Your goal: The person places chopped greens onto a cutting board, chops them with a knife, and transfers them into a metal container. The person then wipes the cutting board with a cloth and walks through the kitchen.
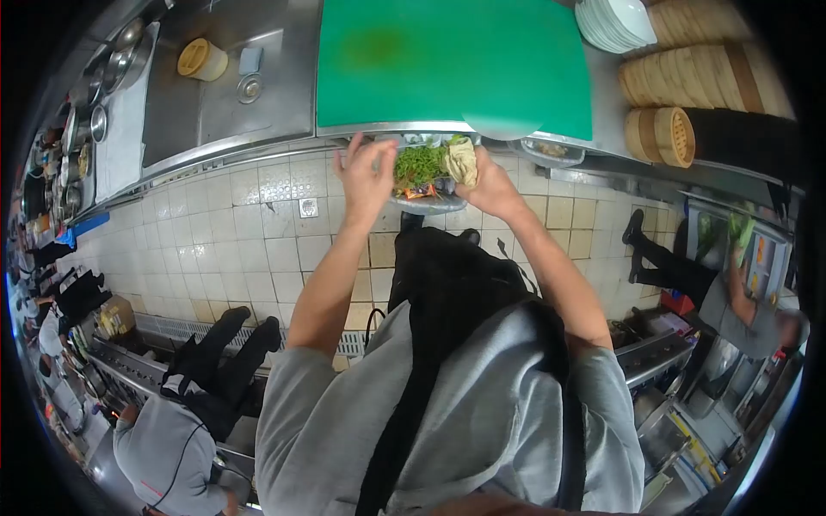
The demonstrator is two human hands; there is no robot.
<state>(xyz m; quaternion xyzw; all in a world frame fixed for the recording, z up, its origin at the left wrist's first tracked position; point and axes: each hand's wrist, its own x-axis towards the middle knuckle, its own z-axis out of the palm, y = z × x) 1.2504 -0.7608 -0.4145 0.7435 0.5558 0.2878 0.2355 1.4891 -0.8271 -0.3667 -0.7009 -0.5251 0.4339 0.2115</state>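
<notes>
In front of my body, a bin [428, 205] holds green leafy scraps [416, 168] and some orange pieces near its front rim. My right hand [492, 184] grips a crumpled, pale yellow cloth [461, 162] over the right side of the scraps. My left hand [368, 176] is at the left side of the bin, its fingers apart and nothing visible in them. Just beyond both hands lies the front edge of a green cutting board [482, 69], wet-looking, with a brownish stain toward its back left.
Left of the board is a steel sink [176, 112] with a yellow-lidded tub [202, 60]. Stacked plates [615, 24] and bamboo steamers [658, 138] stand on the right. A clear container [551, 153] sits below the board. Co-workers [176, 447] [744, 314] are behind me on both sides.
</notes>
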